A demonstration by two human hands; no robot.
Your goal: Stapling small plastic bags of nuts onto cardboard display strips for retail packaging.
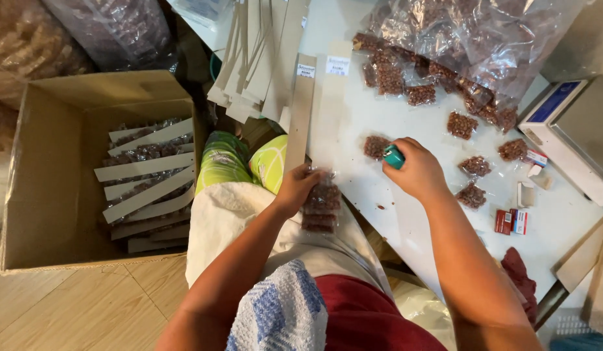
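Pinning packets (321,201) to the strip (300,114) with left hand (295,188); right hand (415,170) gripping stapler (394,156) beside it, squaring up.

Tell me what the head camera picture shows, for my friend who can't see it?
A person's left hand holds small clear packets of brown nuts against a long cardboard strip, while the right hand grips a small green stapler-like tool over a white table. More packets lie scattered there; a cardboard box of finished strips sits on the floor.
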